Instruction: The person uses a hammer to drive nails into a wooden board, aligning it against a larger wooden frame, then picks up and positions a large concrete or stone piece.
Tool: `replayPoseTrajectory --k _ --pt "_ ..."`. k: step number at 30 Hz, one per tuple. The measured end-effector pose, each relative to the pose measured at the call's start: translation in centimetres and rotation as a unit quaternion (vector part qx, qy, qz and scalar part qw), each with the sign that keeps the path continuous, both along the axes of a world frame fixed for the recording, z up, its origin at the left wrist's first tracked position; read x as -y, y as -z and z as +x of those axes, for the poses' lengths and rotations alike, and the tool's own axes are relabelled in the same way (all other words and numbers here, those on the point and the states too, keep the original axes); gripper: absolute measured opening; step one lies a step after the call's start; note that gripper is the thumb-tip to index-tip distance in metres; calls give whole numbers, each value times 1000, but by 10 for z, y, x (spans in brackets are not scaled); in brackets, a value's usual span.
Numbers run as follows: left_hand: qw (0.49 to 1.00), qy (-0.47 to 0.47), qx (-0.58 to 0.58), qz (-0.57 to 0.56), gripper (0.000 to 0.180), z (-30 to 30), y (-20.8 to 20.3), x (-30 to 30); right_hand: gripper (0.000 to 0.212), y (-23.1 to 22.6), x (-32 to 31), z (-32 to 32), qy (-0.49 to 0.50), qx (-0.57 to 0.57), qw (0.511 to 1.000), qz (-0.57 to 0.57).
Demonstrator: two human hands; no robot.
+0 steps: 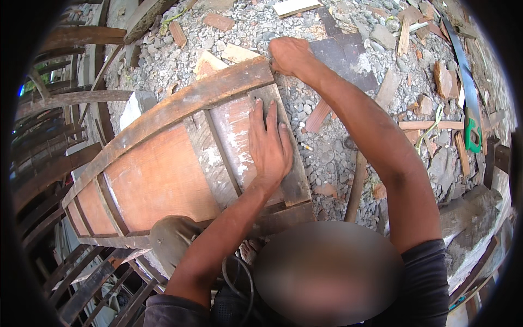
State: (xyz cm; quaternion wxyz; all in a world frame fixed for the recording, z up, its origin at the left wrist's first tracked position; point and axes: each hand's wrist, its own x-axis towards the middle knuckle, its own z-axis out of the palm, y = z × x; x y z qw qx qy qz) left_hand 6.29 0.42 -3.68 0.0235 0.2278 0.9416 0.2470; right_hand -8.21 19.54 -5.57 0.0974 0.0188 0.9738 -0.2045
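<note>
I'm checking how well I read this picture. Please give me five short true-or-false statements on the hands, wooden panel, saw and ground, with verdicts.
1. The left hand rests on the wooden panel. True.
2. Both hands lie flat on the panel. False: the right hand has its fingers curled, by the panel's upper right corner.
3. The handsaw has a green handle. True.
4. The handsaw lies on top of the panel. False: it lies apart, at the picture's right.
5. Gravel covers ground beside the panel. True.
</note>
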Motion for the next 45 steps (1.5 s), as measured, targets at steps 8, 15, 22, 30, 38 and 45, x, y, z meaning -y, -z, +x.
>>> replayPoseTrajectory --k 8,15,22,30,38,45 --pt "1000 -8 22 -4 66 2 -5 -5 32 -21 2 -14 53 91 994 -19" --pt "999 -29 43 -7 82 2 -4 1 91 -8 19 42 205 170 883 -386" --pt "994 -81 -1 67 78 8 0 2 102 -24 43 135 259 165 797 -521" --pt "985 -95 -34 137 78 11 -3 2 77 -1 39 113 274 235 753 -549" --pt "991 -65 -87 83 85 -26 -35 9 52 24 52 126 287 75 674 -676" --pt "926 -29 197 -320 103 -275 -127 172 48 -6 83 138 315 33 640 -700"
